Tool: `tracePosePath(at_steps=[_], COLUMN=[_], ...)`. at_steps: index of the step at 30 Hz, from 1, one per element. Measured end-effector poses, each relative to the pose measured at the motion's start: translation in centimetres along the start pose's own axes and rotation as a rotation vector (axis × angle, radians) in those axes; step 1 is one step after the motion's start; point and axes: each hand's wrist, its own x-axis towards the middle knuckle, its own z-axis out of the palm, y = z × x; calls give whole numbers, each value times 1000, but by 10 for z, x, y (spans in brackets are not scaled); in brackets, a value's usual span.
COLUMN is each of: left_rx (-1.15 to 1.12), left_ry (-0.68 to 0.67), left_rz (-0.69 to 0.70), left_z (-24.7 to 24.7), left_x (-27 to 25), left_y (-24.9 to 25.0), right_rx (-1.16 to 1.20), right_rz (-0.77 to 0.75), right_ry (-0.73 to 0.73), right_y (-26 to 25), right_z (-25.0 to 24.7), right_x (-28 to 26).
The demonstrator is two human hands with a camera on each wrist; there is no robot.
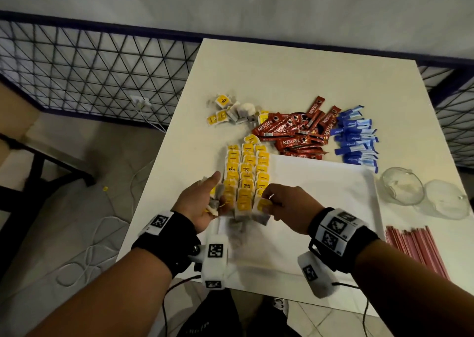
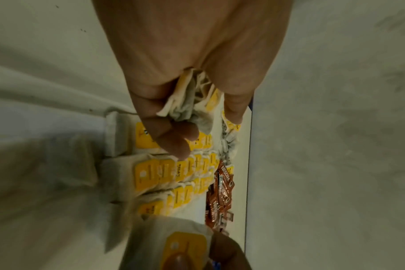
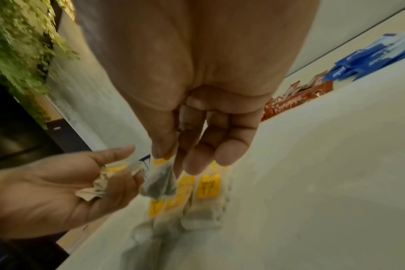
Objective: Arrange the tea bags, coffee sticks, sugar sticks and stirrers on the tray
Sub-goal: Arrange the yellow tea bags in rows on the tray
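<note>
At centre left of the head view, the left hand (image 1: pixel 202 203) gripped a small bunch of tea bags (image 1: pixel 214 205) in its curled fingers, with the forefinger stretched forward; the left wrist view showed the bunch (image 2: pixel 187 102) crumpled in the palm. Just to its right, the right hand (image 1: pixel 284 203) pinched a single tea bag (image 1: pixel 263 205) between thumb and forefinger, its other fingers loosely bent, above the near end of three rows of yellow-tagged tea bags (image 1: pixel 247 172) laid along the left edge of the white tray (image 1: pixel 333 190). The step in hand was judged to be the laying of this bag at the near end of the right-hand row; done well, it would be lowered tag up, overlapping its neighbour as the others do, without brushing the rows out of line. A loose heap of tea bags (image 1: pixel 230 110) lay on the table at upper centre, well apart from the tray. Further right, coffee sticks (image 1: pixel 297 131) and sugar sticks (image 1: pixel 356 136) lay in heaps just beyond the tray's far edge, not yet arranged. At the right stood two glass vessels (image 1: pixel 402 185), with red stirrers (image 1: pixel 415 247) below them beside the tray. Nothing blocked the row's near end.
</note>
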Motion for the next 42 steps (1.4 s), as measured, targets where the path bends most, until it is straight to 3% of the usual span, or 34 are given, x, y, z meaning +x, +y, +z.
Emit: tracePosePath(at_steps=[2, 5, 7, 10, 16, 27, 30, 32, 34, 38, 42], left_rx=[225, 935, 1202, 1189, 1173, 1217, 1256, 1243, 1236, 1225, 1207], left_ry=[-20, -70, -132, -123, -106, -108, -98, -79, -64, -54, -45], left_rz=[146, 475, 563, 568, 577, 609, 632, 628, 626, 630, 618], left_z=[-5, -18, -22, -26, -33, -38, -39, -40, -41, -39, -39], left_x=[-2, -6, -13, -15, -14, -11, -10, -8, -8, -7, -8], left_y=[-7, -18, -25, -28, -23, -28, -26, -22, -20, -19, -19], right_rx=[-26, -51, -87, -134, -210, -215, -249, -298, -408, -645, -707], right_rz=[22, 47, 51, 45, 78, 102, -122, -349, -476, -342, -344], right_ry=[5, -2, -48, -89, -26, 175, 266, 175, 38, -217, -204], right_y=[5, 10, 11, 10, 13, 18, 13, 5, -1, -13, -18], right_z=[5, 7, 11, 19, 29, 41, 42, 44, 52, 59, 63], right_x=[2, 3, 5, 8, 13, 17, 9, 3, 2, 6, 6])
